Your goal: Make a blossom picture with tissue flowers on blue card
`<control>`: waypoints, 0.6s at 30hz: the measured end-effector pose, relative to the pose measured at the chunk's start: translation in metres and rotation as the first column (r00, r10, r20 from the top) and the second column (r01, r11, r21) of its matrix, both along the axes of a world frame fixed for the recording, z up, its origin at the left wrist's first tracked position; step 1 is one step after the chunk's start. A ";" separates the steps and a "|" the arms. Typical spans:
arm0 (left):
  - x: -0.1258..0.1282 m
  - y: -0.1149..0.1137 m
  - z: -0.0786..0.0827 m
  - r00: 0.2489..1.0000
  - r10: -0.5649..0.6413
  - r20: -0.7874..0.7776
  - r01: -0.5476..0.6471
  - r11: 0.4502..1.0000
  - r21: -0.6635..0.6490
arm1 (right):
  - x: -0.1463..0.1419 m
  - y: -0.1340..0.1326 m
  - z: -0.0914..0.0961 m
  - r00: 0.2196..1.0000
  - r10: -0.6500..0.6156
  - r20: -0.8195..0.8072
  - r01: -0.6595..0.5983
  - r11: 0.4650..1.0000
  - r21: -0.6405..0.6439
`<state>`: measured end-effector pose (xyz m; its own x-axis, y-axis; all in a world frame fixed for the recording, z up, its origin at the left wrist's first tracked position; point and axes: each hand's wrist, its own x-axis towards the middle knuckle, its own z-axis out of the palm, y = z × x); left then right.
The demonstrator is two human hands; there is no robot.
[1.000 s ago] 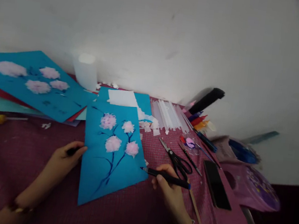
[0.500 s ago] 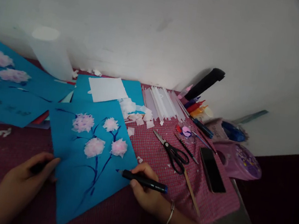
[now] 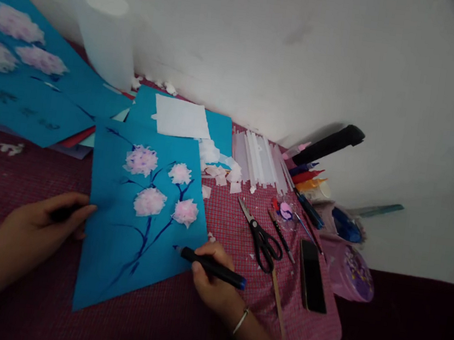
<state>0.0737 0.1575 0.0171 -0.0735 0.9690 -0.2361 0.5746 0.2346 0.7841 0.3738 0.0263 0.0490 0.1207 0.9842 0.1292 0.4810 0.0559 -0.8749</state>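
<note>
A blue sheet of paper (image 3: 104, 254) lies at the front, with pink fluffy paper blossoms (image 3: 150, 202) on it and dark blue painted stems (image 3: 145, 237) below them. My left hand (image 3: 49, 220) pinches the sheet's left edge between thumb and fingers. Something dark shows inside its curl, too shadowed to name. In my right hand (image 3: 215, 284) is a black marker pen (image 3: 218, 271) with a blue end. Its nib points at the sheet's lower right, to the right of the stems. Whether the nib touches the paper, I cannot tell.
Scissors (image 3: 262, 240), a paintbrush (image 3: 281, 234) and a phone (image 3: 313, 277) lie to the right. Behind are white strips (image 3: 259, 160), paper scraps (image 3: 220, 172) and a white card (image 3: 181, 117). Another blossom picture (image 3: 25, 95) stands at left. Paint tubes (image 3: 309, 175) line the wall.
The camera view has tilted, so the table things appear shifted. Both hands keep their holds, and the marker stays over nearly the same spot of the sheet.
</note>
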 end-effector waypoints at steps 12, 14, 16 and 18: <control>0.017 0.001 0.026 0.993 0.047 0.108 -0.036 0.995 -0.097 | -0.008 -0.007 -0.005 0.992 0.017 0.121 -0.024 0.998 0.060; 0.019 0.001 0.028 0.992 0.041 0.116 -0.029 0.995 -0.100 | -0.009 -0.007 -0.004 0.993 0.022 0.112 -0.029 0.997 0.067; 0.020 0.001 0.030 0.993 0.039 0.115 -0.027 0.994 -0.103 | -0.009 -0.005 -0.004 0.994 -0.005 0.106 0.000 0.999 0.048; 0.021 0.001 0.032 0.993 0.048 0.107 -0.036 0.994 -0.106 | -0.009 -0.004 -0.004 0.993 -0.035 0.111 0.031 0.999 0.030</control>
